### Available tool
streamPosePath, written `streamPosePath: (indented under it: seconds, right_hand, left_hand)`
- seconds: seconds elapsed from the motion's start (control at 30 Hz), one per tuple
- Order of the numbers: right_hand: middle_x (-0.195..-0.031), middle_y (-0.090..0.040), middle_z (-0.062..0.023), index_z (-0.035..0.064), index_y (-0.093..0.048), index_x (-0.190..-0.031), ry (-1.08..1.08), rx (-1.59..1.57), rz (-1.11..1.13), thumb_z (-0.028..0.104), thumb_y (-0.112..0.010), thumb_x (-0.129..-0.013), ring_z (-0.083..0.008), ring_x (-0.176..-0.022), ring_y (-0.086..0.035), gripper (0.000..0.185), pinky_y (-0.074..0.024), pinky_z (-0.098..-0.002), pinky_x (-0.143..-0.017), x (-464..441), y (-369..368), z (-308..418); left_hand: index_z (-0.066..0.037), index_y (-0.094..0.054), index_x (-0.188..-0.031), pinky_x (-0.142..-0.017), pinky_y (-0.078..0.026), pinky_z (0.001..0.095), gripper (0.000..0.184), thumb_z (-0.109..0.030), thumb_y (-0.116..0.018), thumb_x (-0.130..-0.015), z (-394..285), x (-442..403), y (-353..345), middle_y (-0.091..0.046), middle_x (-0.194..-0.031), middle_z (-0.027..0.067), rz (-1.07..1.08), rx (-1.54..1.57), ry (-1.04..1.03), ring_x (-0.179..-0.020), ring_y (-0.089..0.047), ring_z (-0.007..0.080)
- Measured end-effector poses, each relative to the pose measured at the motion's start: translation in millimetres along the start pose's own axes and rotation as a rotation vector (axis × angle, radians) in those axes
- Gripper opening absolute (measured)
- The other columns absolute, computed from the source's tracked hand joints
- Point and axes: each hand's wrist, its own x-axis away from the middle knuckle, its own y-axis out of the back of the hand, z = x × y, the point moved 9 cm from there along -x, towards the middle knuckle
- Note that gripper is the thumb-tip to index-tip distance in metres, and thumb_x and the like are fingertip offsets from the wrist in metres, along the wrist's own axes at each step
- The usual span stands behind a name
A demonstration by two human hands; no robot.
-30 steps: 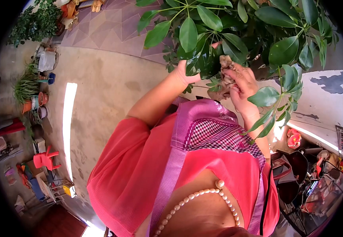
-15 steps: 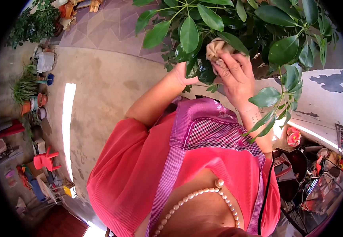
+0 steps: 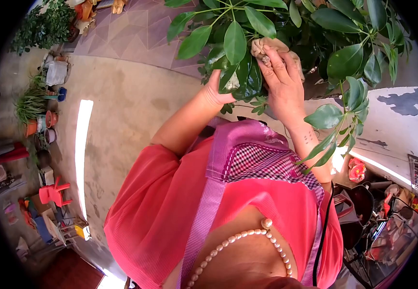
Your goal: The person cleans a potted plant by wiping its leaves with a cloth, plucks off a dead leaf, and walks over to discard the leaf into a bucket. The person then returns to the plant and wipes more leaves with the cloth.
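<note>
Glossy, wet-looking leaves point(image 3: 251, 79) of a large green potted-type plant hang in front of me. My right hand point(image 3: 284, 86) presses a crumpled beige cloth point(image 3: 270, 45) against the foliage, fingers bent over it; part of the cloth shows beyond the knuckles. On the left, my left hand point(image 3: 217, 91) is up against the lower leaves, thumb raised beside a leaf point(image 3: 229, 79) with a bright reflection. Its other fingers are hidden behind the leaves, so its grip cannot be made out.
A drooping branch point(image 3: 341, 120) hangs beside my right forearm. At left stand potted plants point(image 3: 30, 108) and a small red chair point(image 3: 54, 193). A cluttered pile point(image 3: 392, 221) lies at lower right, near a white wall point(image 3: 397, 125) with peeling paint.
My right hand has shifted slightly and lies flatter over the cloth, which is more spread out. My left hand has moved a little left, and the leaves between the hands have turned.
</note>
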Motion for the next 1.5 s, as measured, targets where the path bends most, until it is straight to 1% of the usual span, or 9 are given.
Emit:
streamPosePath:
  seconds: [0.27, 0.57, 0.7, 0.8, 1.03, 1.13, 1.2, 1.33, 1.5]
  right_hand:
    - [-0.100, -0.064, -0.0076, 0.0057, -0.068, -0.087, 0.122, -0.302, 0.158, -0.001, -0.062, -0.059, -0.0293, -0.094, -0.058, 0.030, -0.0501, -0.0372, -0.080, 72.4, -23.6, -0.3]
    - [-0.105, -0.060, -0.0161, 0.0051, -0.060, -0.112, -0.145, -0.769, 0.398, -0.009, -0.046, -0.060, -0.0330, -0.093, -0.057, 0.055, -0.0465, -0.0351, -0.083, 38.8, -18.5, -7.0]
    - [-0.100, -0.060, -0.0171, 0.0077, -0.045, -0.133, -0.302, -0.884, 0.619, -0.007, -0.043, -0.065, -0.0289, -0.084, -0.059, 0.069, -0.0462, -0.0304, -0.077, 40.2, -36.5, -7.5]
    - [-0.085, -0.058, -0.0107, 0.0102, -0.036, -0.139, -0.219, -0.753, 0.530, -0.007, -0.042, -0.068, -0.0172, -0.068, -0.053, 0.073, -0.0434, -0.0245, -0.067, 42.1, -46.5, -5.3]
    - [-0.094, -0.052, -0.0019, 0.0152, -0.036, -0.140, -0.627, -1.048, 0.594, -0.012, -0.036, -0.068, -0.0051, -0.069, -0.039, 0.077, -0.0363, -0.0163, -0.065, 44.0, -43.9, -36.5]
    - [-0.109, -0.055, -0.0076, 0.0062, -0.037, -0.137, -0.694, -1.326, 0.299, -0.014, -0.033, -0.067, -0.0085, -0.090, -0.052, 0.073, -0.0400, -0.0182, -0.080, 33.0, -39.1, -44.3]
    - [-0.120, -0.054, -0.0123, -0.0010, -0.040, -0.130, -0.681, -1.487, 0.091, -0.014, -0.034, -0.073, -0.0145, -0.109, -0.053, 0.059, -0.0399, -0.0219, -0.092, 24.0, -34.2, -52.8]
    - [-0.119, -0.053, -0.0133, 0.0092, -0.045, -0.128, -0.371, -0.796, -0.080, -0.011, -0.048, -0.072, -0.0268, -0.107, -0.053, 0.060, -0.0427, -0.0319, -0.092, 1.9, -10.5, -42.8]
    - [-0.118, -0.051, -0.0125, 0.0160, -0.053, -0.122, -0.286, -0.200, 0.170, 0.001, -0.064, -0.065, -0.0353, -0.105, -0.048, 0.060, -0.0473, -0.0406, -0.083, 19.8, -42.4, -20.8]
  left_hand:
    - [-0.004, -0.030, -0.140, -0.107, -0.032, 0.0421, 0.061, -0.039, -0.044, -0.092, -8.7, -9.4, -12.1, -0.029, -0.146, 0.0151, -0.259, -0.246, -0.046, -0.129, -0.037, 0.0276]
    - [0.000, -0.022, -0.142, -0.109, -0.028, 0.0347, 0.061, -0.035, -0.039, -0.095, -12.8, -6.9, -0.2, -0.027, -0.147, 0.0143, -0.091, 0.098, -0.013, -0.132, -0.033, 0.0230]
    - [-0.006, -0.038, -0.137, -0.109, -0.025, 0.0346, 0.050, -0.014, -0.049, -0.089, -20.4, 4.9, -11.8, -0.041, -0.136, 0.0112, -0.433, -0.839, -0.115, -0.124, -0.040, 0.0222]
    - [-0.006, -0.027, -0.142, -0.109, -0.024, 0.0347, 0.057, -0.017, -0.052, -0.092, -26.7, 3.8, -17.2, -0.034, -0.142, 0.0111, -0.128, -1.491, -0.142, -0.127, -0.037, 0.0229]
    - [0.002, -0.024, -0.141, -0.103, -0.036, 0.0323, 0.066, -0.036, -0.047, -0.092, -12.7, -7.1, -6.9, -0.033, -0.143, 0.0155, 0.117, 0.081, 0.046, -0.123, -0.043, 0.0206]
    - [0.002, -0.025, -0.140, -0.098, -0.042, 0.0303, 0.064, -0.033, -0.049, -0.092, -13.2, -8.4, -5.7, -0.035, -0.141, 0.0155, -0.271, -0.343, -0.037, -0.118, -0.048, 0.0184]
    - [0.000, -0.016, -0.143, -0.092, -0.044, 0.0280, 0.069, -0.030, -0.050, -0.091, -12.5, -6.1, -3.7, -0.039, -0.137, 0.0130, -0.067, -0.102, 0.021, -0.113, -0.049, 0.0171]
    - [-0.001, -0.022, -0.142, -0.097, -0.040, 0.0313, 0.062, -0.029, -0.047, -0.092, -21.5, 1.3, 28.2, -0.045, -0.132, 0.0115, -0.215, -0.541, -0.009, -0.115, -0.049, 0.0176]
    - [-0.002, -0.044, -0.130, -0.102, -0.039, 0.0384, 0.049, -0.036, -0.041, -0.094, -10.8, -4.9, 10.7, -0.044, -0.135, 0.0161, -0.394, -0.146, -0.104, -0.120, -0.048, 0.0247]
